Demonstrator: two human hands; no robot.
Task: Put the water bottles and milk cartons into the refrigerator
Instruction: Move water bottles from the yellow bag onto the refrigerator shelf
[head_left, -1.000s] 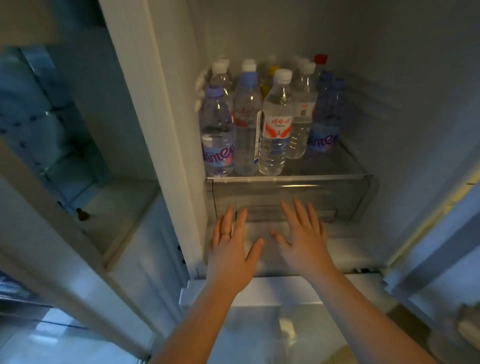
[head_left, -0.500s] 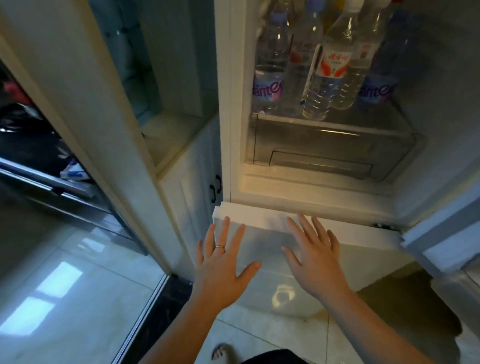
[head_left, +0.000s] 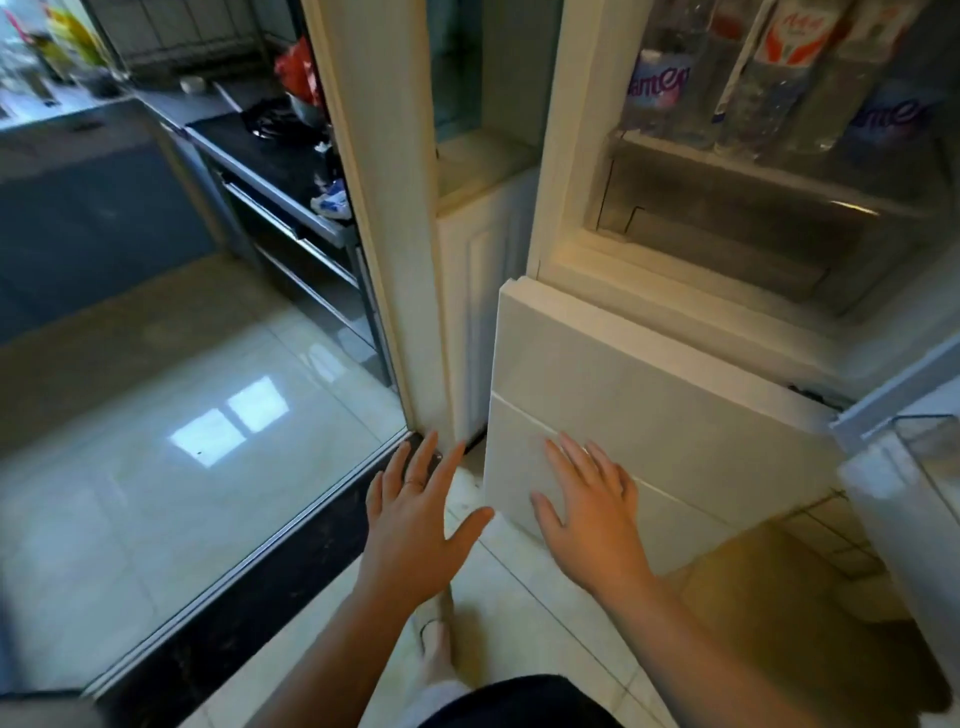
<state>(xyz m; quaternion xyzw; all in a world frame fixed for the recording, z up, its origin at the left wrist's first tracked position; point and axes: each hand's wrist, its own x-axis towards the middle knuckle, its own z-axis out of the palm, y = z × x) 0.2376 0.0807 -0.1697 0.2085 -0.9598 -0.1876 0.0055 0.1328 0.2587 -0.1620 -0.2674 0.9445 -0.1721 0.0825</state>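
Now: left hand (head_left: 415, 525), right hand (head_left: 587, 519) both spread, empty, below water bottles (head_left: 779, 67). Bottles likely full, heavy, slick; grip mid-body.

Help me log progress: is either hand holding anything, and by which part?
Nothing is held: left hand and right hand are both open, fingers spread.

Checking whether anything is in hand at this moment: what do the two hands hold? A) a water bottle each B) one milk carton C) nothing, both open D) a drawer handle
C: the left hand and right hand both show straight, spread fingers with nothing in them, while the water bottles stand on the refrigerator shelf above.
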